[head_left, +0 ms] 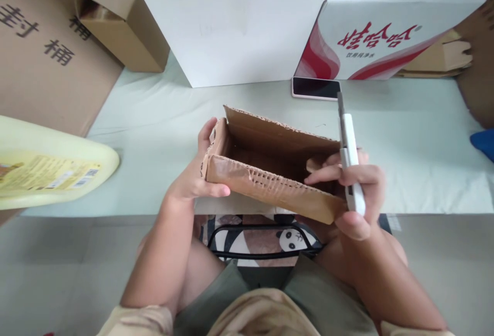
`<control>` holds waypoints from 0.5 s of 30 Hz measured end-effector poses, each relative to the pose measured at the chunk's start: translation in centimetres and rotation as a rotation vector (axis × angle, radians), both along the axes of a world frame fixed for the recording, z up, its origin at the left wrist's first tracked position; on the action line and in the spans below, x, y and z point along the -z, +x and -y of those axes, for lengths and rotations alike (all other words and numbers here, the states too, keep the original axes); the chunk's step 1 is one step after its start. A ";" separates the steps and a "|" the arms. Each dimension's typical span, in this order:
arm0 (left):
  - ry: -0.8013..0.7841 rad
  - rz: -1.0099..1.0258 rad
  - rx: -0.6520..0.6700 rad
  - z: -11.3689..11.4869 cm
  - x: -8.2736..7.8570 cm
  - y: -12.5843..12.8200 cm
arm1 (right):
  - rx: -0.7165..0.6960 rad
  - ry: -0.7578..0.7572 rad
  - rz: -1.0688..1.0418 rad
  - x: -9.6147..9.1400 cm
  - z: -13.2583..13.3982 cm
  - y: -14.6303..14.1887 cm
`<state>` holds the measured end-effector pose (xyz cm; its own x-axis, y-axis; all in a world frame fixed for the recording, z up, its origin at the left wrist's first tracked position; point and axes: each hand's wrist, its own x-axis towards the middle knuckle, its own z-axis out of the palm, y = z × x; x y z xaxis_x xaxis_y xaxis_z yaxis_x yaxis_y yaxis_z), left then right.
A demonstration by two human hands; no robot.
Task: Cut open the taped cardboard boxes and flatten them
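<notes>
A narrow brown cardboard box with a rough-cut rim is tilted above the front edge of the table, its open top facing me. My left hand grips the box's left end, thumb on the near wall and fingers round the far corner. At the other end, my right hand holds a white utility knife with its grey blade extended and pointing away from me. Some fingers of that hand reach into the box's right end, and the thumb lies by the near wall's corner.
White cartons stand along the back, with a phone lying before them. An open cardboard box is at the back left. A yellow jug juts in from the left. The pale tablecloth ends above my lap.
</notes>
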<state>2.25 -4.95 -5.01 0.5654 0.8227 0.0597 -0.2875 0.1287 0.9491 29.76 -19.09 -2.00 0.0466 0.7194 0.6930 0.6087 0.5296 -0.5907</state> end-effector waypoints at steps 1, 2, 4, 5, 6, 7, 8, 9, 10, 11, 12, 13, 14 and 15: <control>0.045 0.002 0.023 0.0 0.1 0.0 | -0.016 0.001 0.037 -0.2 -0.1 0.1; 0.096 0.003 0.043 -0.1 0.2 -0.1 | -0.023 0.007 0.064 -0.3 -0.2 0.2; 0.176 0.000 0.065 -0.2 0.4 -0.2 | -0.032 0.009 0.083 -0.5 -0.3 0.4; 0.191 -0.002 0.072 -0.2 0.5 -0.3 | -0.035 -0.006 0.088 -0.5 -0.4 0.5; 0.194 -0.003 0.085 -0.3 0.7 -0.4 | -0.040 -0.030 0.105 -0.5 -0.4 0.6; 0.197 0.000 0.107 -0.4 0.8 -0.4 | -0.043 -0.048 0.130 -0.5 -0.5 0.6; 0.201 0.004 0.129 -0.4 0.8 -0.4 | -0.045 -0.060 0.159 -0.5 -0.5 0.7; 0.207 0.009 0.150 -0.5 0.9 -0.4 | -0.047 -0.061 0.186 -0.5 -0.5 0.7; 0.212 0.013 0.165 -0.5 0.9 -0.4 | -0.048 -0.059 0.207 -0.5 -0.5 0.8; 0.219 0.016 0.173 -0.6 0.9 -0.4 | -0.050 -0.052 0.214 -0.5 -0.6 0.8; 0.230 0.014 0.167 -0.6 0.8 -0.3 | -0.051 -0.040 0.207 -0.5 -0.6 0.8; 0.244 0.004 0.152 -0.6 0.7 -0.3 | -0.049 -0.024 0.188 -0.4 -0.6 0.8; 0.260 -0.012 0.133 -0.6 0.6 -0.4 | -0.045 0.004 0.160 -0.3 -0.7 0.7; 0.272 -0.035 0.111 -0.5 0.5 -0.4 | -0.035 0.040 0.121 -0.2 -0.7 0.7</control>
